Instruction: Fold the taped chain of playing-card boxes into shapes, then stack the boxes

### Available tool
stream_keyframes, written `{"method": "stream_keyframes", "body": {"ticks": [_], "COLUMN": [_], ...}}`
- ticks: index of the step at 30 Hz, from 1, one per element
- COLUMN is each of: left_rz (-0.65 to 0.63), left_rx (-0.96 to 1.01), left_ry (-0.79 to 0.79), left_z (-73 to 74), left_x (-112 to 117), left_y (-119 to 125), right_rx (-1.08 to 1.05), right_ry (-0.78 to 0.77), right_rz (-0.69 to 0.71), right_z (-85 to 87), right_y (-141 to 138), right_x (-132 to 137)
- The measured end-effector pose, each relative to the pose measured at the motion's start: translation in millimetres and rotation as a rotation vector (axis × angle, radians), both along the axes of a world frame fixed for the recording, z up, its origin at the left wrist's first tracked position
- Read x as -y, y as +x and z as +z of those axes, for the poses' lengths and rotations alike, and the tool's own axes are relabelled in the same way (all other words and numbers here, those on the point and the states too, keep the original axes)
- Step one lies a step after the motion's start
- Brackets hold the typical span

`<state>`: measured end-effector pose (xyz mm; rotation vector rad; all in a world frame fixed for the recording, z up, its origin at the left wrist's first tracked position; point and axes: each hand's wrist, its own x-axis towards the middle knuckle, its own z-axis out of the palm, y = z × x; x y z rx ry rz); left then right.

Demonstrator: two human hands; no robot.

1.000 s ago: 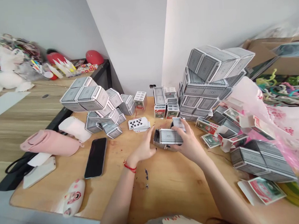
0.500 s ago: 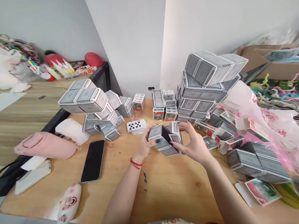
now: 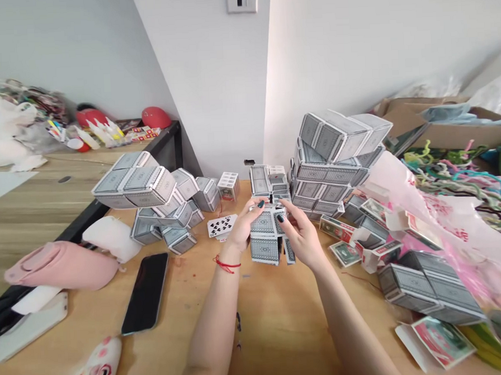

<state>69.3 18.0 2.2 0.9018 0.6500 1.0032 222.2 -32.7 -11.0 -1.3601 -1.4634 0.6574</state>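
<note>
Left hand (image 3: 243,228) and right hand (image 3: 302,238) grasping a card-patterned block (image 3: 264,249) over the bench (image 3: 283,325); playing cards (image 3: 222,226) lie nearby.

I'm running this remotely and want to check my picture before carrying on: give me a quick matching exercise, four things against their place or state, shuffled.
1. Grey patterned block
2. Black phone
3. Red bracelet
4. Top playing card

A. Face up, showing black spades
B. Worn at the left wrist
C. Between the left hand and the right hand
D. Lying with its dark screen up

Pairs: 1-C, 2-D, 3-B, 4-A
</note>
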Motion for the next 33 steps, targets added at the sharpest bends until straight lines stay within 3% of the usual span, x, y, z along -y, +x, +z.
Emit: {"method": "stream_keyframes", "body": {"ticks": [11,18,33], "left_rz": [-0.004,0.005,-0.029], "left_rx": [0.058,0.058,0.098], "left_ry": [-0.082,-0.065,-0.110], "left_z": [-16.3,-13.1,-19.2], "left_x": [-7.0,-3.3,-4.1], "left_y": [4.6,12.3,15.4], "right_rx": [-0.168,-0.064,-0.111], "right_ry": [-0.100,-0.156,-0.165], "right_rz": [-0.146,-0.146,-0.177], "right_z": [10.8,11.3,12.3], "right_y": [4.4,4.0,8.6], "right_x": [4.1,5.1,4.9]}}
